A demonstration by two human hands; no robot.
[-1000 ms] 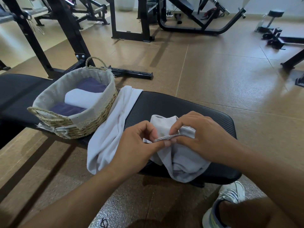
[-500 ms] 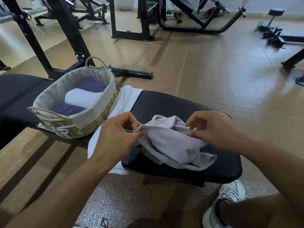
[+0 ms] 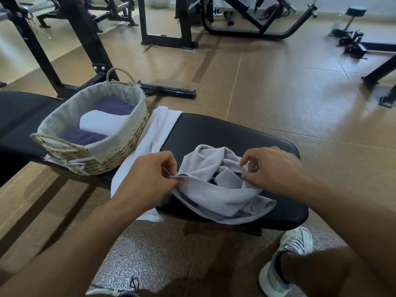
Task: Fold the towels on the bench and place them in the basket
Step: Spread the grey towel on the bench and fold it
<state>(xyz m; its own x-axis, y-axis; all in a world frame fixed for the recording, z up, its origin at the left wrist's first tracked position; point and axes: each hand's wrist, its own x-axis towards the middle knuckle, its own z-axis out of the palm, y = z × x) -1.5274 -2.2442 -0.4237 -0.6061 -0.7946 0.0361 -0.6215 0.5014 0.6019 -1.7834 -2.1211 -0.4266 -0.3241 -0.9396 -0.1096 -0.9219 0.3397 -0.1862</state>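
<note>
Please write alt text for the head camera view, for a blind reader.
Two hands, left hand and right hand, pinch a crumpled grey towel on a black bench. Beside it lie a white towel and a wicker basket holding folded towels.

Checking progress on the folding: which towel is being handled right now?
The grey towel, pinched by both hands; the white towel lies untouched beside the basket.

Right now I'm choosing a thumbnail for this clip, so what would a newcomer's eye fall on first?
First, the two hands at the centre: the left hand and the right hand each pinch an edge of a crumpled grey towel on the black bench. Next, the wicker basket at left, holding folded purple and white towels, with a white towel draped beside it.
</note>
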